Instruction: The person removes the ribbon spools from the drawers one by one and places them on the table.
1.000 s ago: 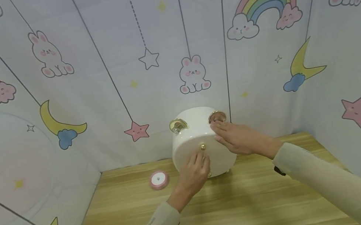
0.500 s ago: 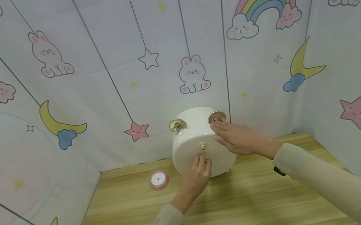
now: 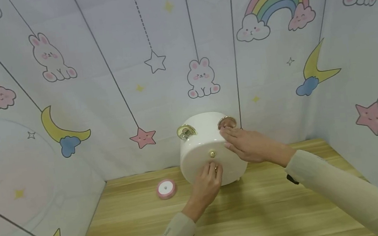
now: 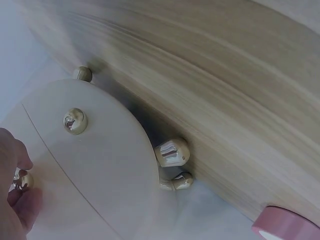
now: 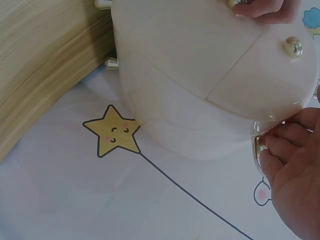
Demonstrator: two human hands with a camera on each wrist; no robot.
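A white round box (image 3: pixel 208 129), shaped like a twin-bell alarm clock, stands on the table against the back wall. Gold bell-shaped pieces (image 3: pixel 186 132) sit at its top left and top right. My left hand (image 3: pixel 205 185) pinches the middle gold knob (image 4: pixel 22 181) on its front between thumb and fingers. An upper knob (image 3: pixel 212 154) and a lower knob (image 4: pixel 75 121) are untouched. Seams (image 5: pixel 207 98) divide the front. With fingers straight, my right hand (image 3: pixel 248 146) rests against the box's upper right side, fingertips at the right bell.
Left of the box lies a pink spool-like ring (image 3: pixel 166 189) with a white face. Gold feet (image 4: pixel 172 152) hold the box above the wood-grain table (image 3: pixel 255 211). Cartoon-printed cloth walls (image 3: pixel 120 102) enclose the table at the back and both sides.
My left hand has shifted slightly right; the middle knob now shows between its fingers, and the lower knob has become hidden in the head view. The right hand stays put.
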